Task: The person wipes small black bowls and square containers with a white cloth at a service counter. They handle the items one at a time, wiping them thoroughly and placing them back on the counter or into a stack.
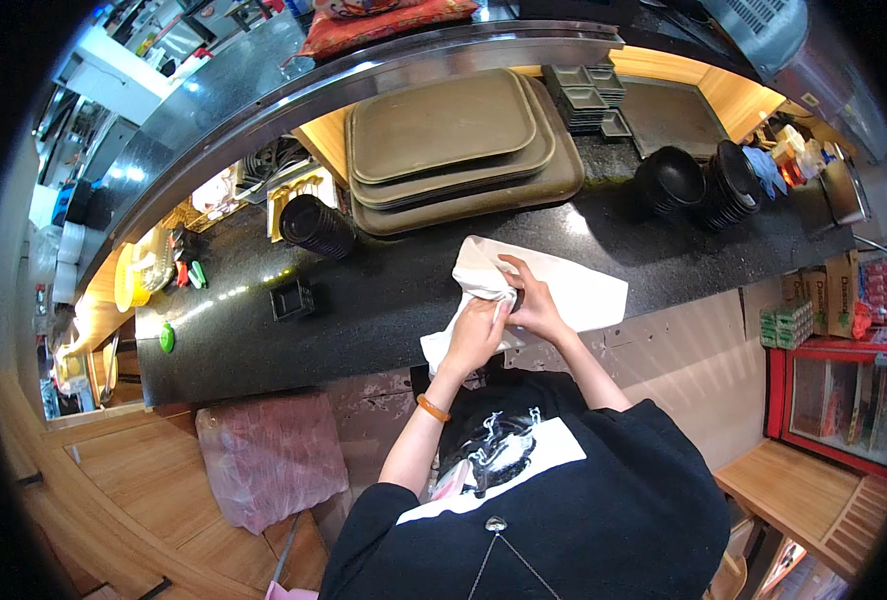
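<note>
A white cloth (586,289) is spread and bunched at the front edge of the black speckled counter (383,300). My left hand (477,334) grips a bunched fold of it. My right hand (537,304) curls around a small dark object (517,301) wrapped in the cloth between both hands. Most of that object is hidden, so its shape cannot be told. To the left, a small black square dish (292,300) sits on the counter. Behind it leans a stack of black round bowls (316,225).
Stacked brown trays (443,127) lie behind the cloth, near stacked small square dishes (586,97). More black bowls (668,180) stand at right. A metal-edged shelf (413,60) overhangs the back. At left are a yellow basket (132,277) and a green item (167,338).
</note>
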### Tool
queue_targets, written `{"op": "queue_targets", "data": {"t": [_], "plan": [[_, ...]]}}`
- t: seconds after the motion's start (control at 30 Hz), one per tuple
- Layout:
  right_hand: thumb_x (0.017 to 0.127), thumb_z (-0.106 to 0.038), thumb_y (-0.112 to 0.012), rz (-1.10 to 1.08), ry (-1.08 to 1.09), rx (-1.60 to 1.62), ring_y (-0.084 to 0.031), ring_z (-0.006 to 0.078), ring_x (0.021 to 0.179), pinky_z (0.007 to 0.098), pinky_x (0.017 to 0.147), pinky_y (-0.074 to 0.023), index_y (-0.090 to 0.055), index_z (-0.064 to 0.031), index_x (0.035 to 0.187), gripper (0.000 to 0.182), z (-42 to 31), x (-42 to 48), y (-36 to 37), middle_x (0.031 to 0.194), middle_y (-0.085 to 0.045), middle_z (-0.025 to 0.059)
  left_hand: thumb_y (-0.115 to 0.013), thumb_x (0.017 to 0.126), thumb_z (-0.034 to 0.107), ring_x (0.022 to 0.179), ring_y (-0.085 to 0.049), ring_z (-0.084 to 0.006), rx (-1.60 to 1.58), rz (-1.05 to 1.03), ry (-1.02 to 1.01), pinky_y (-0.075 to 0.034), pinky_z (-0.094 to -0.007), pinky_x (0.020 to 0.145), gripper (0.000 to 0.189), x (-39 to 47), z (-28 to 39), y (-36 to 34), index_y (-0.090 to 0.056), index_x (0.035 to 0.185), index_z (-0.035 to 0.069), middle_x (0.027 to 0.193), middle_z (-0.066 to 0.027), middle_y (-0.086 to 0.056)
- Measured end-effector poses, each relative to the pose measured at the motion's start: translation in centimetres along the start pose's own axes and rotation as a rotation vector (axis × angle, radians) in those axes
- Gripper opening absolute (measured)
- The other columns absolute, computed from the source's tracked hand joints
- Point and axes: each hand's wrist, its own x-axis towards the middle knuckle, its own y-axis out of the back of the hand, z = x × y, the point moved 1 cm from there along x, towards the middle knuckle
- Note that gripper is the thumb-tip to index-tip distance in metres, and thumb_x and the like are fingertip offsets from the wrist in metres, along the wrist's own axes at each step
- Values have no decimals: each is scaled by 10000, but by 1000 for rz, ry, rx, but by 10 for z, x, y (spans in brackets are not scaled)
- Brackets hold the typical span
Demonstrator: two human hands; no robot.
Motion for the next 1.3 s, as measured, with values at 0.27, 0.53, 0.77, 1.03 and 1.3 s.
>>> {"op": "queue_targets", "data": {"t": [0.27,0.53,0.77,1.03,1.3], "plan": [[558,-111,-842,-86,13,43,-600,274,1158,344,972,-448,-340,-102,1390,971,4,1,4,1181,-650,177,-423,992,249,860,-608,-443,-154,-63,142,-471,-470,759,405,-3,-4,15,-643,884,-74,880,-273,-638],[520,-84,-829,-114,214,-206,-479,337,1267,396,1069,-410,-428,-61,1371,941,-16,22,48,1425,-420,175,-425,1013,386,956,-650,-192,-1238,300,519,-506,-346,869,453,-25,-58,23,-608,1154,-4,1061,-81,-673],[622,-75,-750,197,272,-1011,-484,331,1211,472,979,-413,-435,-94,1336,780,-98,136,211,1249,-551,176,-327,1006,477,1227,-523,-314,-1765,265,550,-395,-466,1066,584,-35,-74,25,-471,1355,32,1352,-149,-528],[721,-127,-749,183,-128,-1452,-364,234,1355,583,1078,-306,-326,-158,1456,849,29,292,336,1452,-403,58,-359,1006,473,1137,-589,-260,-1725,274,649,-467,-428,990,560,-29,-70,27,-497,1322,32,1268,-114,-587],[867,-237,-536,206,-294,-1614,-526,320,1176,604,1067,-278,-687,-103,1054,275,50,324,302,1189,-605,139,-393,1016,416,1086,-616,-228,-1643,388,696,-492,-393,948,491,-38,-88,17,-532,1267,18,1208,-103,-618]]}}
